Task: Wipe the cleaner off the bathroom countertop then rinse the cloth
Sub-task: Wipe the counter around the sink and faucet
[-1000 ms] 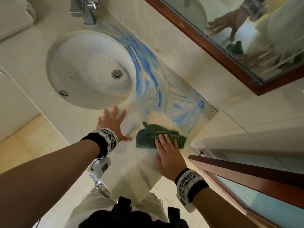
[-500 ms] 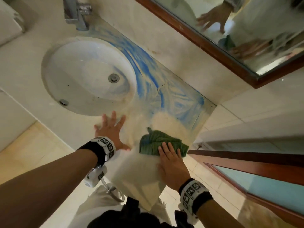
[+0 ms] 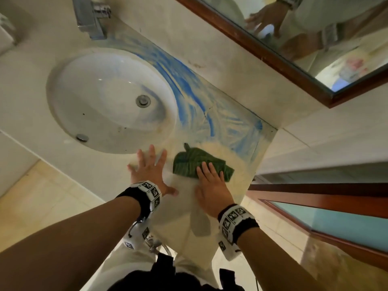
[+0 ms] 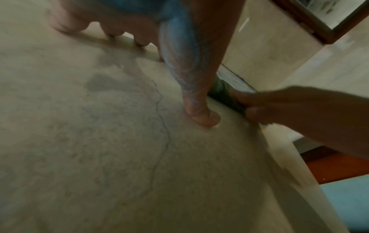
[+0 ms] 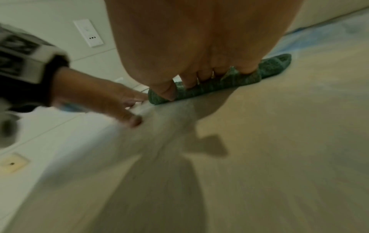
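Nearest to me, my dark top and pale trousers are cut off by the bottom edge of the head view, and both wrist views are smearing with blur, so the fine grain of the countertop (image 3: 184, 208) is hard to make out there. My left hand (image 3: 150, 171) is lying flat on the beige stone just beside the basin rim, fingers spread and straight, gripping nothing; in the left wrist view its thumb (image 4: 201, 116) is pressing the counter and is streaked with blue. My right hand (image 3: 211, 186) is pressing the green cloth (image 3: 201, 163) down with straight, close-set fingers, palm trailing on the bare stone; in the right wrist view the fingertips (image 5: 167, 93) are hiding the cloth's near edge, and whether anything is folded under them I cannot tell.

Compared with a moment ago, the cloth is lying further from the counter's right end and closer to my left hand, and a wider pale patch is showing to its right.

Beyond the cloth, blue cleaner (image 3: 212, 114) is still streaking the stone in arcs around the basin and up to the wall. The white oval sink (image 3: 69, 97) is holding no standing water that I can see, only a metal drain plug (image 3: 143, 101), a faint blue smear and dark specks. Farther back, the chrome faucet (image 3: 89, 16) is cut off at the top edge, and the wood-framed mirror (image 3: 262, 51) is reflecting my hands dimly.
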